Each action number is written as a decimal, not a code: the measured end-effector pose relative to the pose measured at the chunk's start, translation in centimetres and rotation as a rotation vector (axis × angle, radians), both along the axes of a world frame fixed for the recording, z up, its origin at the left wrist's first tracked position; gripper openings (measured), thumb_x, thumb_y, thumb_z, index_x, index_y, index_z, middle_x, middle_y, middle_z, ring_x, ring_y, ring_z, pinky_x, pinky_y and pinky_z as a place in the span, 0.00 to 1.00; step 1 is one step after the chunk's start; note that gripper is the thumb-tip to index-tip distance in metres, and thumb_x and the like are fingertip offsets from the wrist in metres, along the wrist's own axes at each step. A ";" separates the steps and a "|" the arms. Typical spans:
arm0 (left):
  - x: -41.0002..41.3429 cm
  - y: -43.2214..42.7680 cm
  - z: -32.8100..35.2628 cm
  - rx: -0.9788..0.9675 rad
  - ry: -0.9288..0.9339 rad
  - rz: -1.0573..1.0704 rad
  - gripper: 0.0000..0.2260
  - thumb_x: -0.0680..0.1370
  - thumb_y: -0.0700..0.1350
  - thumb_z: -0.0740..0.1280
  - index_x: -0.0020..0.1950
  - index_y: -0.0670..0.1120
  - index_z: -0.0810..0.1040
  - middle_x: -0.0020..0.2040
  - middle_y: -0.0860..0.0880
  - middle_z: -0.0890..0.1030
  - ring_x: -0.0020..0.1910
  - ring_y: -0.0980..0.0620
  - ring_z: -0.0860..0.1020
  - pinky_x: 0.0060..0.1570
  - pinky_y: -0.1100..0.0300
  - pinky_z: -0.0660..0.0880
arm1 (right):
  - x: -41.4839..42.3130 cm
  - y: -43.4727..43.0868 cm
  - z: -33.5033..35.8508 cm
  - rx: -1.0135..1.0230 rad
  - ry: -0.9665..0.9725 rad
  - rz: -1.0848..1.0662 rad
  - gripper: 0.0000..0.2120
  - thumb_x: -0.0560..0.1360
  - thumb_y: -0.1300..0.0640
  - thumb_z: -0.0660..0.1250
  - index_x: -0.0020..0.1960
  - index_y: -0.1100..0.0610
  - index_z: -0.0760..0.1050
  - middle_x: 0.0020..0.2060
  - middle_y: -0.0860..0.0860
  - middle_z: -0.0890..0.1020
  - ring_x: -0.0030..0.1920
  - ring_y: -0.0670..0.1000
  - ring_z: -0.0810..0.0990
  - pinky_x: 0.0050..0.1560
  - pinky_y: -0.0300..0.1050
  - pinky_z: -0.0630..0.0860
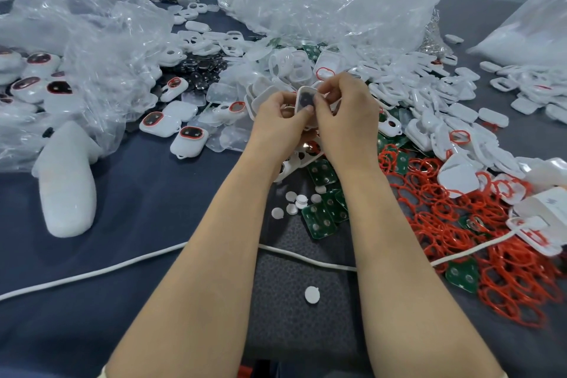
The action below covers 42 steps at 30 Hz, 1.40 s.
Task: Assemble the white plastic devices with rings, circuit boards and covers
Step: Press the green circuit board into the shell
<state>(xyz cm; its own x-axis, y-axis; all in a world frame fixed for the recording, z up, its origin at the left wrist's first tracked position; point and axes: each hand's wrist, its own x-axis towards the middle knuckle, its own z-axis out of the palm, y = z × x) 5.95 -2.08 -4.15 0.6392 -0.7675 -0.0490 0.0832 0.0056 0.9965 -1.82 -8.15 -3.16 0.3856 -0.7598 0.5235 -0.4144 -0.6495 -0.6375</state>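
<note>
While I watch through the head camera, the white device (305, 101) sits between both sets of fingertips. Fingers of the left hand (280, 123) curl on its left edge, and the right hand (345, 110) pinches its right edge with thumb and forefinger. Its long axis stands nearly upright, with the dark inner face turned toward me.

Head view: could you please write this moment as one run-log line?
left hand: grips white device | right hand: pinches same device | red rings: heaped right | circuit boards: between forearms
</note>
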 end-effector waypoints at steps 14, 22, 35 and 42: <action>0.0 0.1 0.1 -0.011 0.019 0.030 0.07 0.80 0.39 0.64 0.57 0.42 0.77 0.47 0.44 0.83 0.46 0.49 0.84 0.48 0.53 0.82 | -0.2 -0.3 0.1 0.207 -0.161 0.038 0.01 0.76 0.58 0.67 0.47 0.56 0.76 0.36 0.40 0.75 0.38 0.37 0.73 0.41 0.24 0.67; 1.0 0.6 1.0 -0.242 0.243 0.249 0.06 0.80 0.36 0.62 0.47 0.46 0.73 0.51 0.39 0.81 0.36 0.53 0.84 0.37 0.65 0.79 | -3.3 -2.4 1.3 0.270 0.003 -0.155 0.08 0.75 0.60 0.62 0.49 0.53 0.78 0.36 0.43 0.76 0.42 0.45 0.75 0.45 0.41 0.72; 0.5 0.2 1.0 -0.227 0.303 0.254 0.07 0.79 0.35 0.63 0.56 0.43 0.74 0.52 0.40 0.80 0.35 0.52 0.83 0.33 0.67 0.77 | -5.0 -2.9 1.8 0.383 0.425 -0.176 0.13 0.75 0.64 0.64 0.59 0.61 0.77 0.58 0.59 0.79 0.60 0.60 0.76 0.51 0.45 0.69; 0.5 0.4 1.0 -0.234 0.324 0.227 0.07 0.79 0.35 0.63 0.52 0.47 0.74 0.48 0.44 0.81 0.34 0.54 0.84 0.35 0.64 0.79 | -3.6 -3.4 0.4 0.358 0.456 -0.159 0.15 0.73 0.56 0.68 0.57 0.61 0.76 0.55 0.61 0.80 0.57 0.62 0.77 0.56 0.53 0.75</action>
<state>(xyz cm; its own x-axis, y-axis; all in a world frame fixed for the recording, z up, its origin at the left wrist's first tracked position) 6.44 -1.68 -3.13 0.7730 -0.6238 -0.1158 0.3605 0.2816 0.8892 -5.45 -11.56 -2.80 0.3782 -0.9252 0.0326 -0.7722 -0.3347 -0.5400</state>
